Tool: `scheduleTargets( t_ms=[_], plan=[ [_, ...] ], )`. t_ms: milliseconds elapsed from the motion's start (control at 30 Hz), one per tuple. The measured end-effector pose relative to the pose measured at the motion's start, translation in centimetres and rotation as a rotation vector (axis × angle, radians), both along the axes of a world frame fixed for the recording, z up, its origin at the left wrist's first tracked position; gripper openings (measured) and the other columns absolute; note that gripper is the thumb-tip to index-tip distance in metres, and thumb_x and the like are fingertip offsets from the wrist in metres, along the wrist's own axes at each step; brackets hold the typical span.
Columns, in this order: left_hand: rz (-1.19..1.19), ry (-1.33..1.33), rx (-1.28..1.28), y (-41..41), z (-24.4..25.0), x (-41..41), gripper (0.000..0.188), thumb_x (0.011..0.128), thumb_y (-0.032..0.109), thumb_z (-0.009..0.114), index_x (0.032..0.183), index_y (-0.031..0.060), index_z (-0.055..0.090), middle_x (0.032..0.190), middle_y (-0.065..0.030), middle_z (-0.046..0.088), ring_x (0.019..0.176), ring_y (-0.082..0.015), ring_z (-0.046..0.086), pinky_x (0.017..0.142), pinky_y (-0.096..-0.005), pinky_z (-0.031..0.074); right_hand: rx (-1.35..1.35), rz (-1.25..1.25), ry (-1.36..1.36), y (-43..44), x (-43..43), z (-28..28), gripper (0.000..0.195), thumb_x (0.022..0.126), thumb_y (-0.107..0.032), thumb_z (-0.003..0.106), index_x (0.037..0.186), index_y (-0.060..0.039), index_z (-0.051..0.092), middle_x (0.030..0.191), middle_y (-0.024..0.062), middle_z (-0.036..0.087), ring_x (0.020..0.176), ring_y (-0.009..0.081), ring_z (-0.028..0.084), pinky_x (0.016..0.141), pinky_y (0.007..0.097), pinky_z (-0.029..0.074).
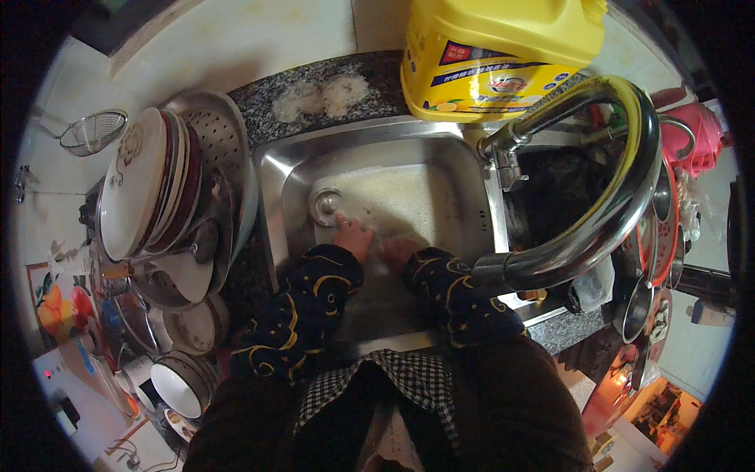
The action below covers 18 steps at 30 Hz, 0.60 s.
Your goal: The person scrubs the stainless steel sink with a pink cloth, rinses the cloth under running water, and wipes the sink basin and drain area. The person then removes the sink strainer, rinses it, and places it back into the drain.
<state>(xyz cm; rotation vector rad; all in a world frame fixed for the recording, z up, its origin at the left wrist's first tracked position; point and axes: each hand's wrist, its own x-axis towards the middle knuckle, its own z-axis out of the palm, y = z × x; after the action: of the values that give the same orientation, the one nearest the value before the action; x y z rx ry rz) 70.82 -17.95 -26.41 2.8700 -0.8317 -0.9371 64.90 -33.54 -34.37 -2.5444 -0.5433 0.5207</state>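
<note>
A stainless steel sink basin (472,227) in front of me holds cloudy, foamy water. My left hand (354,236) is low in the basin at the water, its fingers just right of a round glass or drain fitting (326,206); which of the two I cannot tell. Close beside it, my right hand (398,251) is partly under the water and blurred, so whether it holds anything is hidden. Dark patterned sleeve covers reach both wrists. The curved chrome faucet (590,236) arches over the right side, its spout end near my right forearm.
Behind the basin stands a large yellow plastic detergent jug (501,65) on the granite counter (259,88). Stacked plates (133,183) lean in a perforated metal colander (221,124) at left, with bowls (177,389) nearer me. A second basin with a black item (554,189) lies right.
</note>
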Motion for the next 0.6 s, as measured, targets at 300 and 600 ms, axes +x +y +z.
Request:
scheduleTargets(
  t_ms=[300, 600],
  plan=[
    [0.03, 0.053, -0.066, 1.0, -0.6, -0.3, 0.033, 0.084, 0.023, 0.055, 0.117, 0.0243, 0.057, 0.127, -0.0175, 0.044, 0.129, -0.0508, 0.025, 0.095, -0.0518, 0.042, -0.165, 0.133, 0.156, 0.6, -0.6, 2.2, 0.027, 0.091, -0.03, 0.043, 0.1, -0.0109, 0.06, 0.096, 0.0193, 0.061, 0.09, 0.0353, 0.061, 0.079, 0.0485, 0.048],
    [-0.125, 0.191, 0.068, 0.9, 3.3, 1.4, 0.042, 0.081, 0.023, 0.058, 0.123, 0.0246, 0.054, 0.12, -0.0165, 0.056, 0.112, -0.0382, 0.052, 0.094, -0.0512, 0.042, -0.255, 0.329, 0.285, 1.6, -1.9, 6.7, 0.031, 0.094, -0.027, 0.039, 0.095, -0.006, 0.062, 0.089, 0.0214, 0.064, 0.089, 0.0351, 0.063, 0.075, 0.0451, 0.049]
  ],
)
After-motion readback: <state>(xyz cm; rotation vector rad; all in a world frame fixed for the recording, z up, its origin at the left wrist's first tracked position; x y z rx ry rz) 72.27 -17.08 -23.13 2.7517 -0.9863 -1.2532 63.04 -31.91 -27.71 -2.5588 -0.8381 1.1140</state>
